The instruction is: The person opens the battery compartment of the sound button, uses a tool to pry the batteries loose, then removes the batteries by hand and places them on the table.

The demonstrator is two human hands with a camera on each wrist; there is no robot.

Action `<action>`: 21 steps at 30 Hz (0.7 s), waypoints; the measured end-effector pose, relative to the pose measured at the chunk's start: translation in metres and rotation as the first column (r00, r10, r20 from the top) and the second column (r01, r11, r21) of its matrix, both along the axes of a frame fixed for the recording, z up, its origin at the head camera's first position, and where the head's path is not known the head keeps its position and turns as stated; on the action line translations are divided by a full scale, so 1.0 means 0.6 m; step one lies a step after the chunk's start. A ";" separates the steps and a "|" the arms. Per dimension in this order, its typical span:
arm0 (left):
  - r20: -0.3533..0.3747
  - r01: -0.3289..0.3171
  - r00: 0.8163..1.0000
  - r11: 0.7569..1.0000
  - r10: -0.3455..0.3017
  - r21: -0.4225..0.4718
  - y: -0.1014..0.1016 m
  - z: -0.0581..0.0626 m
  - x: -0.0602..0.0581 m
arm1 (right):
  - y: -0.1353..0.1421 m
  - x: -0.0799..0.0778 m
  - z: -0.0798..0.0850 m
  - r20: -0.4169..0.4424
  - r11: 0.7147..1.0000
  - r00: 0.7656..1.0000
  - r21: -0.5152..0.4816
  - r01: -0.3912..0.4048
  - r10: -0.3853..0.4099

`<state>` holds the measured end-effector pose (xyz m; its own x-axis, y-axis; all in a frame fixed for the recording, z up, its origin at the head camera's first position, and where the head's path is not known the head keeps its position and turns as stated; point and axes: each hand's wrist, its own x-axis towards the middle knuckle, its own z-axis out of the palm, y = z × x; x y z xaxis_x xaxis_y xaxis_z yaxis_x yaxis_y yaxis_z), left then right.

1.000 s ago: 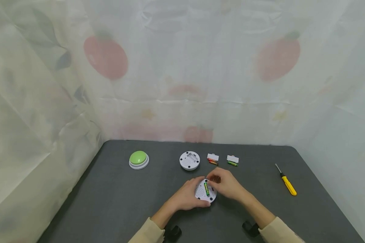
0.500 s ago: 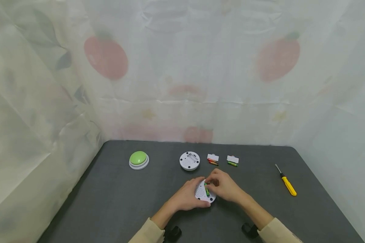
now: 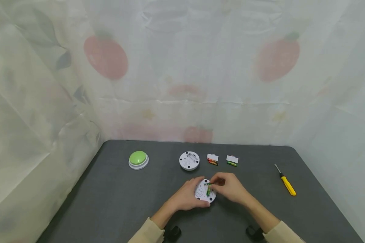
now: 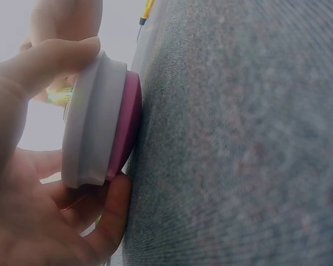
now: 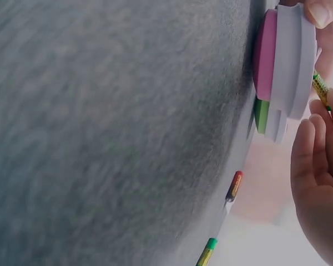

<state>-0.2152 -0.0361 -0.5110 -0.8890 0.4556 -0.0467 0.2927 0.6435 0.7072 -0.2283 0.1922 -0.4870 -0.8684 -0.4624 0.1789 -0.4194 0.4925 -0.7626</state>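
Observation:
A round white buzzer button (image 3: 201, 193) lies with its pink dome (image 4: 127, 119) facing down and its perforated underside up. My left hand (image 3: 188, 195) grips its rim, the thumb on the near side and fingers round the far side. Over the underside my right hand (image 3: 228, 186) pinches one end of a green-and-yellow battery (image 5: 320, 88) between thumb and fingertips. The battery stands tilted out from the underside, its other end at the white housing. My fingers partly hide the battery slot in the head view.
Behind stands another upturned white buzzer (image 3: 185, 163), its battery slot showing. White covers (image 3: 213, 157) (image 3: 232, 159) lie right of it, with red batteries (image 3: 213, 162) and green batteries (image 3: 232, 164). A green-domed buzzer (image 3: 137, 158) is at the left, a yellow-handled screwdriver (image 3: 288, 185) at the right.
The right hand has come over the battery, taken hold of its far end, and drawn back slightly right. The battery has tilted with it. My left hand keeps the buzzer in place.

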 end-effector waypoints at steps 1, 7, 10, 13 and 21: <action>0.002 0.000 1.000 1.000 0.000 0.000 0.000 0.000 0.000 | 0.002 0.000 0.000 0.009 1.000 1.000 0.000 0.003 -0.003; 0.004 -0.005 1.000 1.000 0.005 -0.002 0.000 0.001 0.001 | 0.022 0.000 -0.002 0.061 1.000 0.998 0.020 -0.005 0.003; 0.005 -0.009 1.000 1.000 0.009 0.002 0.000 0.002 0.001 | 0.034 -0.003 -0.004 0.061 0.999 0.998 0.039 -0.006 0.004; 0.000 -0.011 1.000 1.000 0.011 0.002 -0.001 0.002 0.002 | 0.046 -0.006 -0.004 0.052 0.999 0.999 0.051 0.005 -0.008; -0.024 -0.011 1.000 1.000 0.011 0.006 0.000 0.001 0.003 | 0.080 -0.022 -0.005 0.015 0.992 0.994 0.064 0.109 -0.110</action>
